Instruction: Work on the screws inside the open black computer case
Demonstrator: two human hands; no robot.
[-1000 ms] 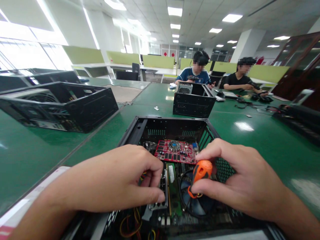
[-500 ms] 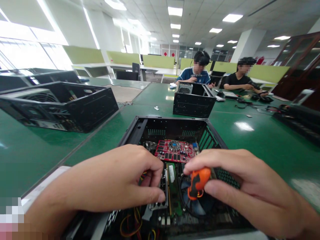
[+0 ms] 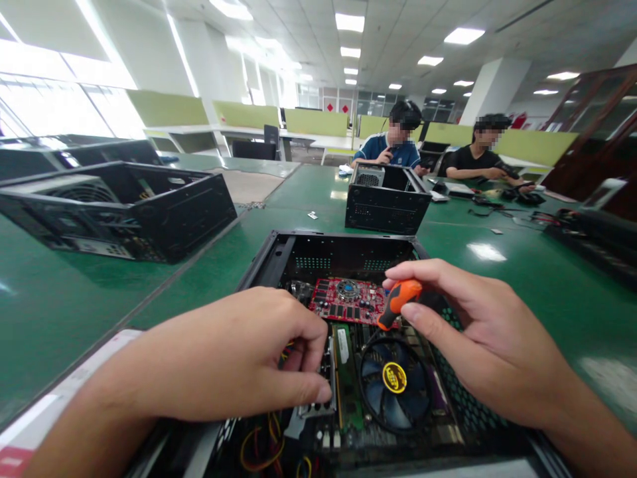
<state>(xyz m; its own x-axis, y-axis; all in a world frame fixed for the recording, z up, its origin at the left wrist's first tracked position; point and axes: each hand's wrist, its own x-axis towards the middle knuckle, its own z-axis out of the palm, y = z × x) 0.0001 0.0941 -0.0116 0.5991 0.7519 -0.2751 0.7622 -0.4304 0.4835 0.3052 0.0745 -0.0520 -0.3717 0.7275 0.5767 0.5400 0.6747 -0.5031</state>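
In my right hand (image 3: 478,332) is a stubby orange and black screwdriver (image 3: 399,302), pinched between thumb and fingers with its handle tilted up to the right. Its lower end sits near the red graphics card (image 3: 343,299); the tip cannot be made out. My left hand (image 3: 259,358) is closed at a silver metal part with holes (image 3: 318,410) inside the open black computer case (image 3: 343,249), and its curled fingers hide most of that part. Between the hands lie a green memory stick (image 3: 346,372) and a round black cooling fan (image 3: 395,378) with a yellow centre label.
Another open case (image 3: 184,216) stands on the green table (image 3: 279,206) at left, and a further case (image 3: 385,209) beyond mine. Two people sit across the table. Cables (image 3: 517,212) and dark equipment lie at right. Coloured wires (image 3: 261,448) loop near my case's front.
My right hand has moved the screwdriver up and away from over the fan, uncovering its yellow label. Half a second ago the right fingers were looser around the handle. My left hand has stayed put.
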